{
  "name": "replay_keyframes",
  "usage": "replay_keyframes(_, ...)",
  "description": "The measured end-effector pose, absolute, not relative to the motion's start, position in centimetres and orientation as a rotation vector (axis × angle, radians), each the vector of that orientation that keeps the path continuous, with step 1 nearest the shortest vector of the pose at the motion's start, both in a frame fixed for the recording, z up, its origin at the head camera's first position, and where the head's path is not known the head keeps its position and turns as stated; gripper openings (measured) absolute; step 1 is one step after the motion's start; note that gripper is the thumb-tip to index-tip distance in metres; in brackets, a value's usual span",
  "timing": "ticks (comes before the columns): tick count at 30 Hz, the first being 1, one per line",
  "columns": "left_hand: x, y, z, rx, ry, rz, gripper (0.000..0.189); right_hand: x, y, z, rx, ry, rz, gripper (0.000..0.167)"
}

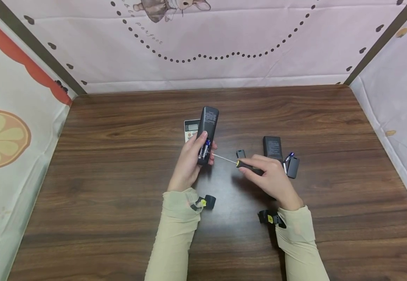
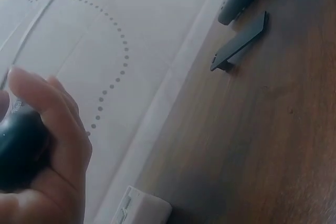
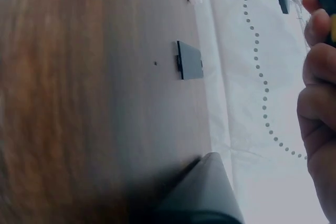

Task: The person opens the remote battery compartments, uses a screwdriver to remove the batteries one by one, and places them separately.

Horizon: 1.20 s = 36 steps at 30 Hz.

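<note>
In the head view, the left hand [image 1: 188,159] curls its fingers round a black remote [image 1: 209,119], its thumb lying beside two batteries [image 1: 206,149] in the uncovered slot. The right hand [image 1: 269,172] pinches a screwdriver [image 1: 241,164] between thumb and fingers, its tip at the remote's edge by the left fingertips; contact is hard to tell. A white remote [image 1: 191,128] lies beyond the left thumb. A small cover [image 1: 240,153] sits just past the right fingertips; a second black remote [image 1: 272,146], loose batteries [image 1: 289,157] and a bigger cover [image 1: 293,168] lie beyond and right of the knuckles.

In the left wrist view, bent fingers wrap the held remote, the small cover well apart from them.

In the right wrist view, curled fingers hold the screwdriver's handle.
</note>
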State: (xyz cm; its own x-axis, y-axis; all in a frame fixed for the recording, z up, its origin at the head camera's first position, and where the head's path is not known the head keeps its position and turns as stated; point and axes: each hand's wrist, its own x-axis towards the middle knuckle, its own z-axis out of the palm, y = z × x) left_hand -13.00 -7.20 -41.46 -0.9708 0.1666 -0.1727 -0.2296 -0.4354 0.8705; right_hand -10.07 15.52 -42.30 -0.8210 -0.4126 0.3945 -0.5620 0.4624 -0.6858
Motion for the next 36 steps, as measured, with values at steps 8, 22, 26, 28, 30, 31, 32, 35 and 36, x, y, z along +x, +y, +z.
replay_keyframes(8,-13.1,-6.8,-41.5,-0.049,1.563,2.46,0.046,-10.0,15.2,-42.4,0.918,-2.608,1.195,0.025)
replay_keyframes(22,-13.5,-6.3,-41.9,-0.047,1.78,2.314,0.046,-10.0,15.1,-42.3,0.917,-2.632,1.153,0.026)
replay_keyframes(26,-13.6,-6.1,-42.1,-0.071,1.883,2.278,0.048,-9.8,14.9,-42.0,0.909,-2.631,1.081,0.026)
replay_keyframes(28,-13.7,-6.0,-42.2,-0.081,1.92,2.269,0.049,-9.7,14.7,-41.8,0.905,-2.623,1.06,0.026)
replay_keyframes(30,-13.7,-6.0,-42.4,-0.088,1.947,2.27,0.047,-9.7,14.5,-41.7,0.897,-2.612,1.031,0.026)
replay_keyframes(31,-13.8,-6.0,-42.5,-0.091,1.958,2.274,0.047,-9.7,14.4,-41.7,0.892,-2.606,1.017,0.026)
replay_keyframes(32,-13.8,-6.0,-42.6,-0.096,1.963,2.28,0.046,-9.7,14.3,-41.7,0.891,-2.598,1.001,0.025)
replay_keyframes(35,-13.8,-6.0,-42.8,-0.125,1.966,2.312,0.044,-9.7,14.1,-41.9,0.882,-2.572,0.955,0.025)
replay_keyframes(36,-13.9,-5.9,-42.8,-0.136,1.966,2.322,0.044,-9.7,14.0,-42.0,0.879,-2.56,0.948,0.025)
